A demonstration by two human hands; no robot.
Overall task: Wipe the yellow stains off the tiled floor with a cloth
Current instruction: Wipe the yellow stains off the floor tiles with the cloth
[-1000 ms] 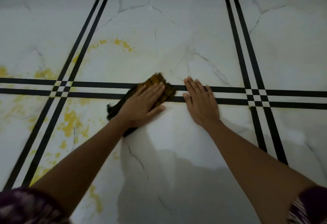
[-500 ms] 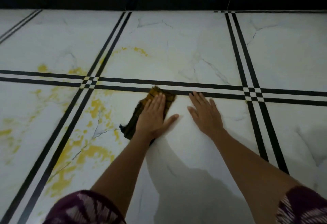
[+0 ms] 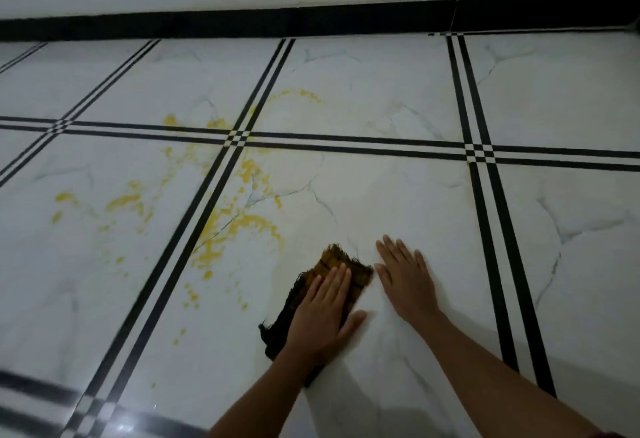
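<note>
Cloth (image 3: 341,266) lies flat under our left hand (image 3: 322,320), whose fingers (image 3: 334,281) are straight and close together on it, thumb out to the side on the tile; nothing is pinched. Our right hand (image 3: 405,281) rests just beside it, palm down on the floor (image 3: 398,195), fingers slightly spread. The yellow stains (image 3: 242,226) sit to the left of and beyond the cloth, apart from it, thickest along the black double lines (image 3: 206,195) and scattered onto the neighbouring tile. We judge most of the wiping is not yet done. The cloth already looks yellowed, so we risk smearing colour over clean tile instead of lifting it. Under a flat palm alone it could bunch or slip out on a push, and our bracing hand could skid if the tile is wet.
</note>
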